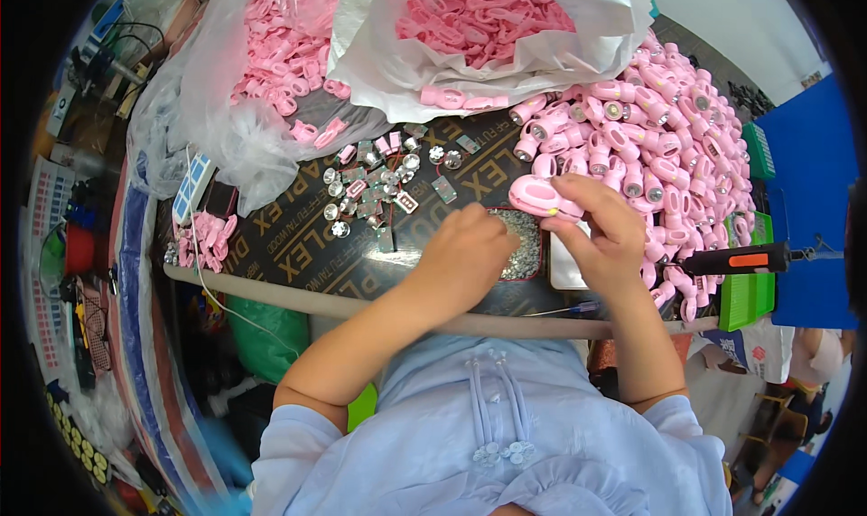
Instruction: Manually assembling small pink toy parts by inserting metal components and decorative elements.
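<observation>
My right hand (603, 232) grips a pink flashlight (537, 196) with a rounded loop handle between thumb and fingers, above the table. Just to its left, my left hand (467, 256) has its fingers curled together at the edge of a red-rimmed tray of small metal screws (518, 261). Whatever its fingertips may hold is too small to make out. Beside the tray, partly under my right hand, lies a white flat rectangular object (567, 265). Left of my hands are scattered small circuit boards with round reflectors (370, 186).
A large heap of pink flashlights (673, 137) covers the table's right side. Bags of pink plastic parts (483, 19) stand at the back. A black electric screwdriver (736, 260) hangs at right by a green basket (750, 290). A thin screwdriver (578, 308) lies near the front edge.
</observation>
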`<state>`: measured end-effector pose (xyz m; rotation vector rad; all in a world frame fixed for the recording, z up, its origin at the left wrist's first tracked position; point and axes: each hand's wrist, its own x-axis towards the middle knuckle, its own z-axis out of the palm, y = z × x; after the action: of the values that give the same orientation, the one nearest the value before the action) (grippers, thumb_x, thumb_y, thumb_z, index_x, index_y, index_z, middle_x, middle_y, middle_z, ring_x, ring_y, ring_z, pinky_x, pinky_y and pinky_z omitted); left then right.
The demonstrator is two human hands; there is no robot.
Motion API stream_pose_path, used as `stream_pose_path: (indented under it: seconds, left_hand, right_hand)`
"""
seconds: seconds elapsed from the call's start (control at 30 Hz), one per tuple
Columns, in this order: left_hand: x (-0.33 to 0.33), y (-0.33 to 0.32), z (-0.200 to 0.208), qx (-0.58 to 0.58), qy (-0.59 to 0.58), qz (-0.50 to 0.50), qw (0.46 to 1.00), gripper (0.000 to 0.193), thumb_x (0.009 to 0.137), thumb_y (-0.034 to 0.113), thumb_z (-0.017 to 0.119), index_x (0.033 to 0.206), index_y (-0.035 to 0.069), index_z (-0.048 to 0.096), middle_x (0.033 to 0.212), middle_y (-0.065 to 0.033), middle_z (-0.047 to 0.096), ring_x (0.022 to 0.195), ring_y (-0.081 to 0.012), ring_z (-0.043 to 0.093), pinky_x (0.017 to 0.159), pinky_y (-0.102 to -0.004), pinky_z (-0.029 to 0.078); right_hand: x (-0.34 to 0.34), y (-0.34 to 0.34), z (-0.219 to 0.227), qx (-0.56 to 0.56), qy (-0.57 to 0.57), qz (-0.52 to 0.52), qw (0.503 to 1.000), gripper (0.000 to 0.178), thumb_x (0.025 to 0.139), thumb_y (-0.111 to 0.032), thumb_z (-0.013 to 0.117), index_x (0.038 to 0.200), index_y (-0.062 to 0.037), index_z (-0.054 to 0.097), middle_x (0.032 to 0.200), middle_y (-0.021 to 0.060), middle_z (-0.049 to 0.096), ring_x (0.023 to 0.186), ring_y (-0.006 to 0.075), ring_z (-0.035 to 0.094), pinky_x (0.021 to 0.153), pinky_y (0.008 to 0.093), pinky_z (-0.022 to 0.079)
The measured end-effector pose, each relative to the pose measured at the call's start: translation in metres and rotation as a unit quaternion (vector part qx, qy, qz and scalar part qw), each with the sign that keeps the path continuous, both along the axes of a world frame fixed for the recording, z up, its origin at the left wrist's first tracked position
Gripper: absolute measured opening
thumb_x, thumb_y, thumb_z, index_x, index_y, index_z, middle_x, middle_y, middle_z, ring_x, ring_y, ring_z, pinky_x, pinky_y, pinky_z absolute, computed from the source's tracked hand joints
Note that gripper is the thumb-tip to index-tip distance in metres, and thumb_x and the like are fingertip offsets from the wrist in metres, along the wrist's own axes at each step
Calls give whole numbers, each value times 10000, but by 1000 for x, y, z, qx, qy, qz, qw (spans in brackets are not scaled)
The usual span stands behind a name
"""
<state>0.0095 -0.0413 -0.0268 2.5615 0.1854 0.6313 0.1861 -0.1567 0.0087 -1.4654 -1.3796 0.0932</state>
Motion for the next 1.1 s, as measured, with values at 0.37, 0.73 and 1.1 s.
stream_pose_path:
  seconds: [0.37, 0.73, 1.1]
  left_hand:
    - [12, -12, -3, 25, 52, -5, 998, 92, 773, 56, 653, 862, 67, 634, 895, -78, 597, 938, -287, 556, 819, -402, 450]
    - [3, 6, -2, -41, -40, 33, 998, 123, 791, 21, 679, 893, 47, 616, 940, -108, 627, 930, -317, 592, 835, -421, 483]
    - [-3, 17, 10, -372, -154, 101, 910, 115, 897, -36, 624, 998, 3, 586, 982, -121, 649, 835, -231, 637, 740, -318, 517]
  right_hand:
    - [3, -6, 1, -1, 22, -21, 1000, 375, 763, -31, 815, 1124, -9, 715, 1100, 161, 719, 992, 278, 707, 849, 350, 563]
    - [2, -4, 7, -28, 43, -5, 999, 363, 773, -37, 809, 1120, -2, 707, 1092, 161, 721, 989, 275, 708, 826, 343, 559]
    - [-6, -1, 21, -39, -14, 12, 999, 388, 760, 22, 789, 1135, -11, 695, 1095, 154, 703, 836, 204, 687, 648, 284, 536]
